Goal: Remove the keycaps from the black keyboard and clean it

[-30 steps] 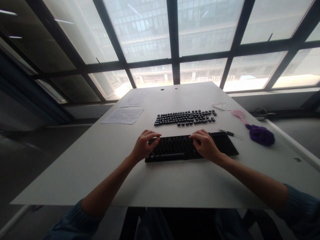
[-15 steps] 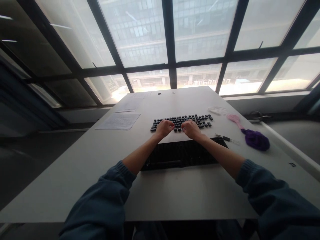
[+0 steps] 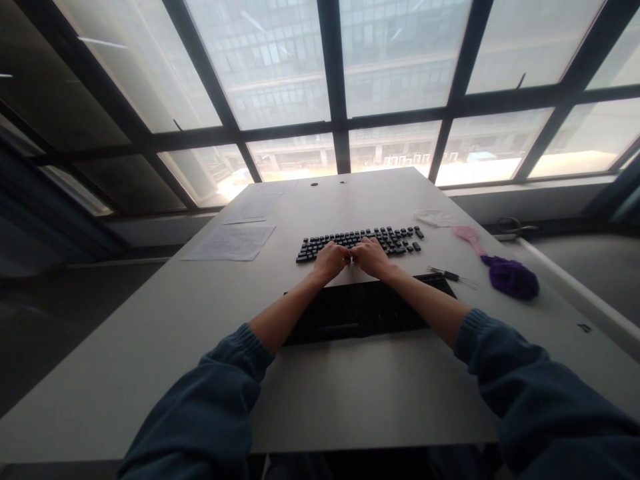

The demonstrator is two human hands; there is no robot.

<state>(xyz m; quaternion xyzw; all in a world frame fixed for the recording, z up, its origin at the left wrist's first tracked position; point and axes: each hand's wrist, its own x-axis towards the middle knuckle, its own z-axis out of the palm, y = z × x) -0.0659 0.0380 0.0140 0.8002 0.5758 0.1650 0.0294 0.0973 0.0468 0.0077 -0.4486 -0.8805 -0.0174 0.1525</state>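
Loose black keycaps (image 3: 313, 247) lie on the white table, set out in the rows of a keyboard. At their front row my left hand (image 3: 332, 261) has its fingers curled and pressed together. My right hand (image 3: 371, 257) is beside it, also closed, the fingertips of both nearly meeting. Whatever the fingers hold is too small and hidden to make out. Some front-row keycaps are covered by the hands. Under my forearms, nearer to me, rests a black keyboard base (image 3: 345, 317) without visible caps on it.
Right of the base lies a wire keycap puller with a dark handle (image 3: 451, 275). Farther right are a pink brush (image 3: 467, 233), a purple cloth (image 3: 513, 277) and a clear plastic bag (image 3: 434, 218). Paper sheets (image 3: 230, 243) lie at the left. A small dark piece (image 3: 584, 328) is near the right edge.
My right hand has moved left and my left hand slightly right, so they now nearly touch at the front-row keycaps. The head view has shifted slightly.
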